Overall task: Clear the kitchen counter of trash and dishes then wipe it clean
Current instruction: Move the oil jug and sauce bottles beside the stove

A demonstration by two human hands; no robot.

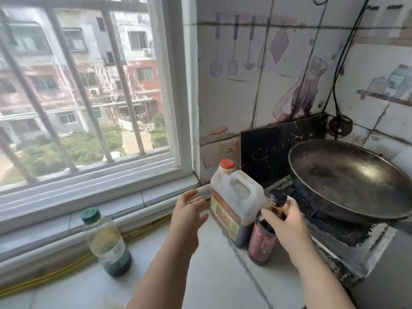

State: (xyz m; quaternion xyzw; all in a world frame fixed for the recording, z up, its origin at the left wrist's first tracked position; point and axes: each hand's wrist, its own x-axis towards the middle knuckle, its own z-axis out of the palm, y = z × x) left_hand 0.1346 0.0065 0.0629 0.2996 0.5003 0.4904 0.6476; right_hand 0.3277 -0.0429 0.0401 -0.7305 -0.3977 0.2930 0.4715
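Right hand (pixel 287 221) grips the neck of the upright dark bottle (pixel 262 240) on the counter (pixel 211 275). Left hand (pixel 189 215), fingers spread and empty, hovers just beside the upright jug (pixel 234 204) at its 3 o'clock.

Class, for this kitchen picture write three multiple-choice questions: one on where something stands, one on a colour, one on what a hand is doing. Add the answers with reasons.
1. Where does the green-capped bottle stand? A on the floor; B on the counter below the window; C on a shelf.
2. The cap of the handled jug is: A blue; B orange; C white.
3. The right hand is: A flat on the counter; B hanging idle; C gripping the dark bottle.
Answers: B, it stands on the pale counter under the sill; B, its cap shows orange; C, fingers curl round the bottle's neck.
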